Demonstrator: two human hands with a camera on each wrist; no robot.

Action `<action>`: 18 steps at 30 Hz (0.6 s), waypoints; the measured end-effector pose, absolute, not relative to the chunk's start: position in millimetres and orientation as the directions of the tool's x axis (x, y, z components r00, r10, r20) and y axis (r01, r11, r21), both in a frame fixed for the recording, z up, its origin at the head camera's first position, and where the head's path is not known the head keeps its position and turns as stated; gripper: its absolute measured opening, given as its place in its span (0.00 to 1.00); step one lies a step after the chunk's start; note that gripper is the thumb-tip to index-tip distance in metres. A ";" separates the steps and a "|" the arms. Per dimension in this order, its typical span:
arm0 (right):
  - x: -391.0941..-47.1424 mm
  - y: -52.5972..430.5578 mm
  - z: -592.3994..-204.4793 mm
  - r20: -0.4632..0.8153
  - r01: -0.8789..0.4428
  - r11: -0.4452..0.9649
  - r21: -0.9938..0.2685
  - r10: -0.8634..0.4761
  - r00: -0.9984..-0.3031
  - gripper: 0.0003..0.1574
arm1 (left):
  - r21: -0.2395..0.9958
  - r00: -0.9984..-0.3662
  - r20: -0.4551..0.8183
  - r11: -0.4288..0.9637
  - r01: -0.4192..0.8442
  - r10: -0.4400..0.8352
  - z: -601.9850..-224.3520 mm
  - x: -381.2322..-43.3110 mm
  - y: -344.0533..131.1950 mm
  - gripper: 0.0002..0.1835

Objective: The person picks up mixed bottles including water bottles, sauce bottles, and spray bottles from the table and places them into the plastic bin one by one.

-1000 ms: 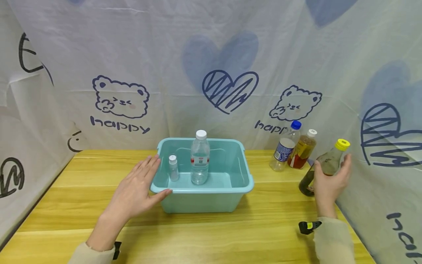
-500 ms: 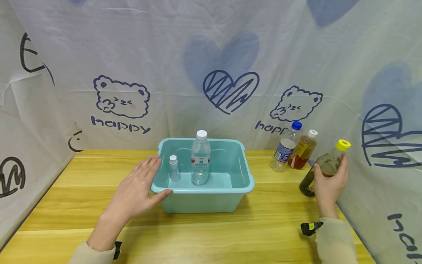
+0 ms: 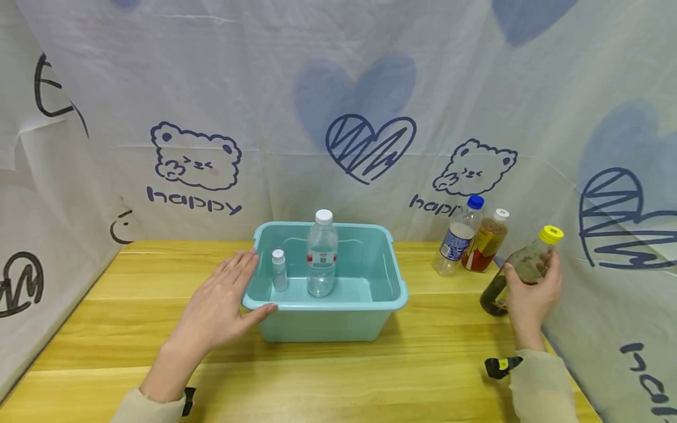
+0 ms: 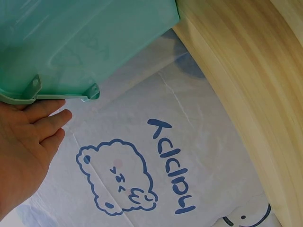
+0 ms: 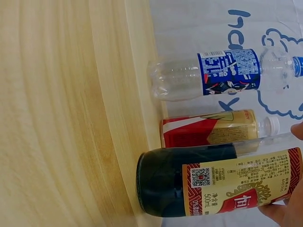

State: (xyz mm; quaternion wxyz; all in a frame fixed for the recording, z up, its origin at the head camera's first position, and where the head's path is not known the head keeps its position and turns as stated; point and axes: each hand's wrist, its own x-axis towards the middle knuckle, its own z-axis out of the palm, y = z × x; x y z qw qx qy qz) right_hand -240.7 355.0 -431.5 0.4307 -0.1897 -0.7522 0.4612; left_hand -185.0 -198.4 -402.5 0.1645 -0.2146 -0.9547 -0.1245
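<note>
My right hand [image 3: 534, 302]: fingers wrapped round the yellow-capped bottle [image 3: 526, 262] | Bottle: 3 o'clock of the tub [image 3: 325, 326], long axis leaning to 1:30 | My left hand [image 3: 217, 305]: fingers straight against tub's 9 o'clock rim

And there the right hand [image 3: 535, 301] hid part of the dark bottle [image 3: 526, 268] from me, while my right-wrist view cropped 1 blue cap [image 5: 298, 66]!
</note>
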 end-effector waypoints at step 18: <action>-232.6 356.3 -432.1 0.410 -0.211 0.354 -0.911 0.722 -0.557 0.53 | 0.166 -0.853 0.368 0.876 0.453 0.371 -403.3 -186.3 -198.3 0.54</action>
